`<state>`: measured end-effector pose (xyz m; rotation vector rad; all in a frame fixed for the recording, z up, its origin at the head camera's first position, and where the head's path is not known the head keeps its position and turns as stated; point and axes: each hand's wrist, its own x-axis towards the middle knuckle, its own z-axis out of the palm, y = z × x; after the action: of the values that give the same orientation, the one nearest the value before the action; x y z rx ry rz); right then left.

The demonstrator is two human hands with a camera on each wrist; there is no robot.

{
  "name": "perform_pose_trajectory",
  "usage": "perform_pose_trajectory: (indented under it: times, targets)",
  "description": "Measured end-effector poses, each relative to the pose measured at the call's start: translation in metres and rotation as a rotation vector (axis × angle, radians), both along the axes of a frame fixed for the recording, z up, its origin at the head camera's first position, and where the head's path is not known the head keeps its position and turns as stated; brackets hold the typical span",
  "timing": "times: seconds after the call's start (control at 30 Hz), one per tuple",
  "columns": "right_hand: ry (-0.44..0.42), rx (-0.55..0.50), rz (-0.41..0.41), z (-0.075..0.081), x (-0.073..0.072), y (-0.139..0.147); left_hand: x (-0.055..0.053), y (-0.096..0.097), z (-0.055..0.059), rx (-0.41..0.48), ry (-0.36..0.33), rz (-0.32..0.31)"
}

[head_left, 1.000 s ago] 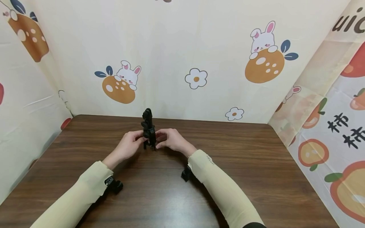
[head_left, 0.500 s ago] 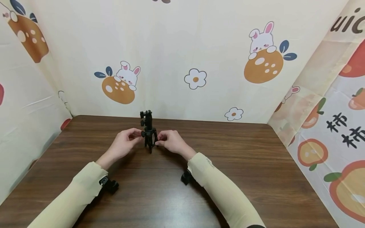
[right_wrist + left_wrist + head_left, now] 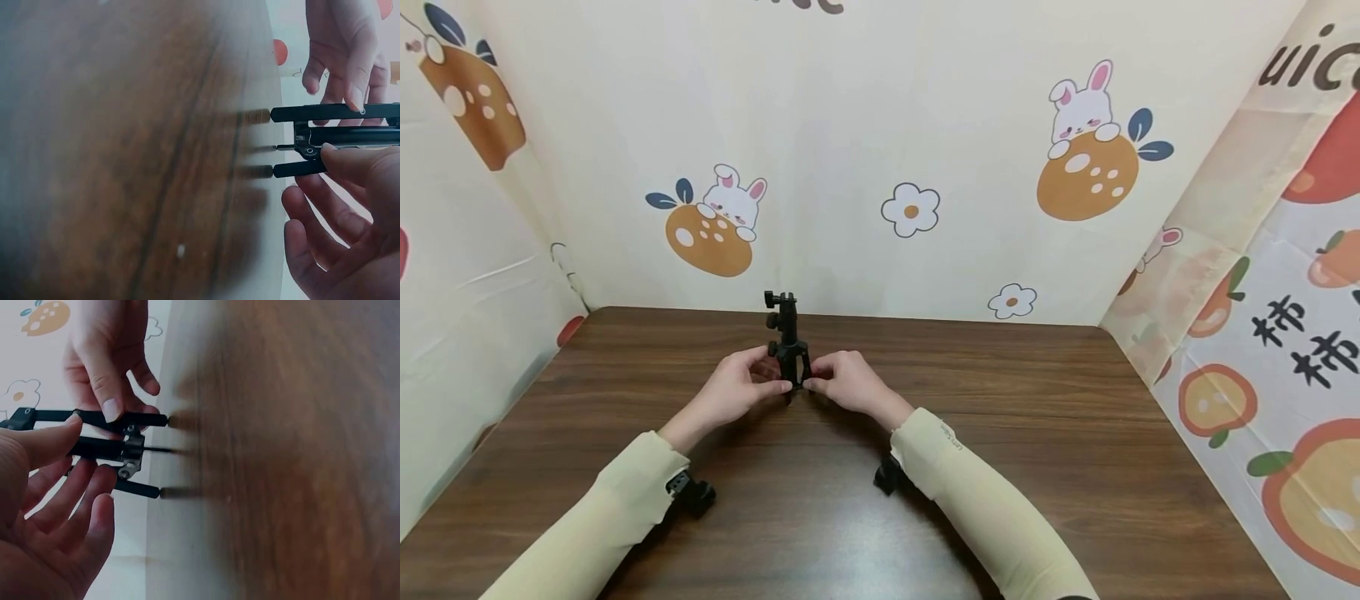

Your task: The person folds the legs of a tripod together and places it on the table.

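A small black tripod [image 3: 787,325] stands upright towards the back of the table, its head and knobs on top. My left hand [image 3: 728,389] pinches one leg low down, thumb in front. From the other side, my right hand [image 3: 852,383] pinches another leg between thumb and fingers. In the left wrist view the tripod's legs [image 3: 147,420] lie close together, only slightly spread, with a brace joint between them. The right wrist view shows the leg tips [image 3: 281,114] at the table surface, with reflections below. Fingers behind the legs are partly hidden.
The brown wood-grain table [image 3: 820,517] reaches back to a cream printed curtain [image 3: 850,125]. More printed cloth [image 3: 1300,367] hangs along the right side, and a pale one [image 3: 467,350] along the left. Black wrist cameras [image 3: 696,497] hang under both sleeves.
The tripod has turned about its upright axis, so its head and legs show from another side. My left hand drew back leftward, then came back onto a leg. The right hand stayed close.
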<state>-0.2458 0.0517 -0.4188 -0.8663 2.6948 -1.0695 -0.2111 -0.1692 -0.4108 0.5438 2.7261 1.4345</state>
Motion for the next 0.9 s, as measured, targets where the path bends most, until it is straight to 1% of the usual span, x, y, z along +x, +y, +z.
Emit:
perform_pose_trajectory:
  times: [0.23,0.33,0.5,0.63,0.73,0.8,0.9]
  targets:
    - [0.004,-0.001,0.002,0.0009,0.0017,-0.0020,0.0019,0.0098,-0.0013,-0.019,0.055,0.070]
    - [0.000,-0.016,0.011,0.0007,0.0016,-0.0020,0.0015,0.0108,-0.0025,-0.027,0.076,0.079]
    - [-0.018,-0.029,0.043,0.0008,-0.0008,-0.0010,0.0016,0.0103,-0.0013,-0.024,0.114,0.073]
    - [0.002,-0.016,0.061,-0.0001,-0.0037,-0.0008,0.0023,0.0103,0.0011,-0.023,0.119,0.061]
    - [0.022,-0.011,0.073,-0.0005,-0.0051,-0.0008,0.0022,0.0102,0.0028,-0.027,0.106,0.055]
    - [0.017,-0.024,0.067,-0.0007,-0.0056,-0.0006,0.0021,0.0101,0.0039,-0.033,0.097,0.051]
    - [-0.018,-0.071,0.037,-0.0015,-0.0063,-0.0002,0.0018,0.0097,0.0044,-0.040,0.079,0.045]
